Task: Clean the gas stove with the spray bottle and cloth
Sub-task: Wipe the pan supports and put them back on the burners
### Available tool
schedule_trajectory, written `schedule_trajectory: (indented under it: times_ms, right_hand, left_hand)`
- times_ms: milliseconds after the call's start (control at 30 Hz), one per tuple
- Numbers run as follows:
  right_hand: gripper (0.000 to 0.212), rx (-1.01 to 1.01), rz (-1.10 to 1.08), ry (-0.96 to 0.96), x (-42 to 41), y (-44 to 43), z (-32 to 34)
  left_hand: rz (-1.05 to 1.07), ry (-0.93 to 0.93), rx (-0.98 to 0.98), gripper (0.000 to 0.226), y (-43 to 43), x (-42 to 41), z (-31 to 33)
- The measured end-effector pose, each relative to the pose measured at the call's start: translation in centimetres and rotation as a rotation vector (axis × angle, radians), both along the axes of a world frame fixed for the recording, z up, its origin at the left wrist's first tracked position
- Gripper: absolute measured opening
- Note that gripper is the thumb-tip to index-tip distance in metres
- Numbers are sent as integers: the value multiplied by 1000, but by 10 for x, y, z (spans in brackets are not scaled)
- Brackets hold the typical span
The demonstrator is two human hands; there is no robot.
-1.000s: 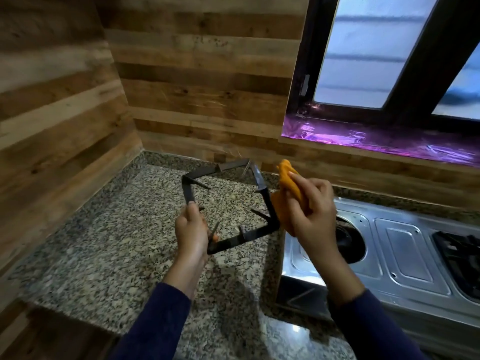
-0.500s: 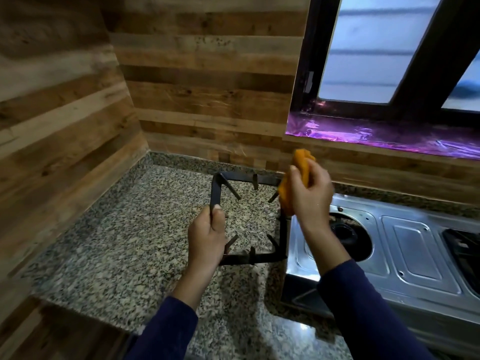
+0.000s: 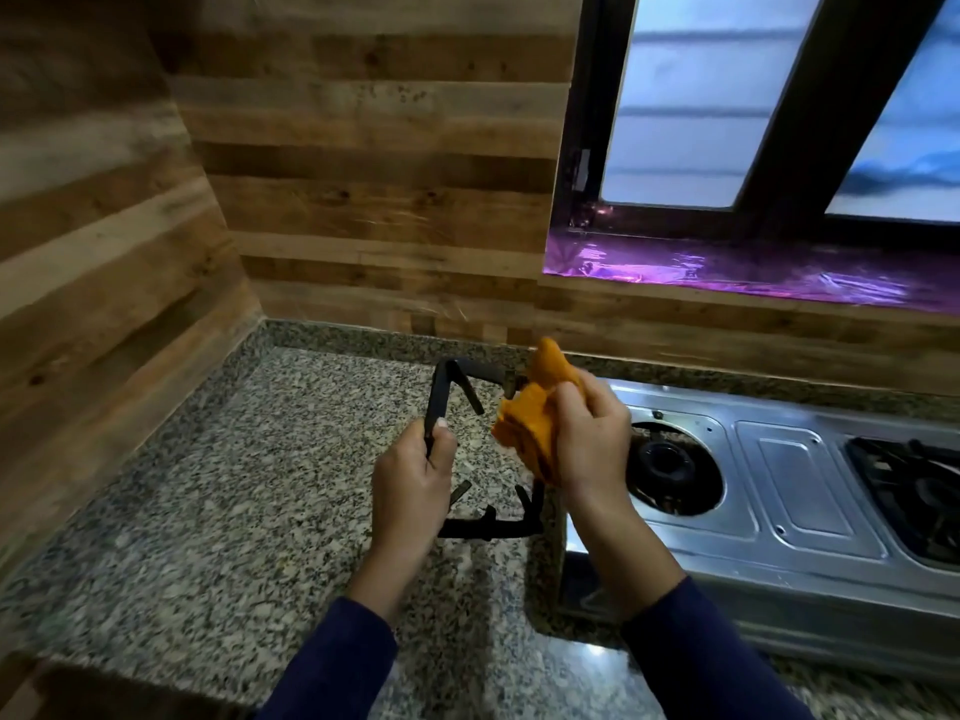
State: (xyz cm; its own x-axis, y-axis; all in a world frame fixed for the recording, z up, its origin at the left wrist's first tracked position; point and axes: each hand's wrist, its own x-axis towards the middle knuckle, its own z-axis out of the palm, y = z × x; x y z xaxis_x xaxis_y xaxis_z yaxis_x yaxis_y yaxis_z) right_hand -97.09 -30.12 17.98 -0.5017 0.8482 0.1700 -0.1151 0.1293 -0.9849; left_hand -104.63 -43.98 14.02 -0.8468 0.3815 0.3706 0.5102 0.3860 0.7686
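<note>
1. The step in hand appeared to be wiping the removed pan support (image 3: pixel 440 394). The left hand (image 3: pixel 413 485) gripped its left bar and held it above the speckled granite countertop (image 3: pixel 208 485), just left of the gas stove (image 3: pixel 779 491).
2. The right hand (image 3: pixel 587 444) clutched a bunched orange cloth (image 3: pixel 530 423) against the frame's right side.
3. The next move likely called for rubbing along each bar and prong while the left hand turned the frame.
4. The support was a square, matte black metal frame with inward prongs. The stove was shiny pressed steel and its bared burner (image 3: pixel 670 462) round and dark. No spray bottle showed.
</note>
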Motion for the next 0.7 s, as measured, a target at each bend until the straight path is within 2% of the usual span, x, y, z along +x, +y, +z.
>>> schedule_trajectory:
  times_ms: [67,133,233,367,433,500,533,600,700]
  right_hand:
    - [30,370,79,-63,-9,-1,4]
    - [39,632,131,-180,-22,-6,6]
    - [44,719,146,-282,-25,-13,2]
    - [21,602,174,-413,-6,-27,-21]
    - [15,375,51,-276,9,-36,-27]
    - [18,-26,-45,-7,22,-37,-25]
    - [20,-194,-65,67,28,-33,-25]
    - [20,-335,-54,11,37,-12,-31]
    - [17,-444,97,-12,50,9,-28]
  left_hand:
    - [-71,14,-10,36,1,-4,4]
    - [-130,29,-17,36,1,-6,7]
    - [-127,-4,2,39,-2,-11,5]
    - [-73,-33,22,48,-13,-23,-5]
    - [-82,-36,39,47,-14,-27,-4]
    - [-117,-52,61,42,-15,-27,0]
    - [-140,-73,77,40,-14,-26,1]
    - [-178,-134,126,39,-9,-22,1]
    - [-239,-198,181,38,4,-10,1]
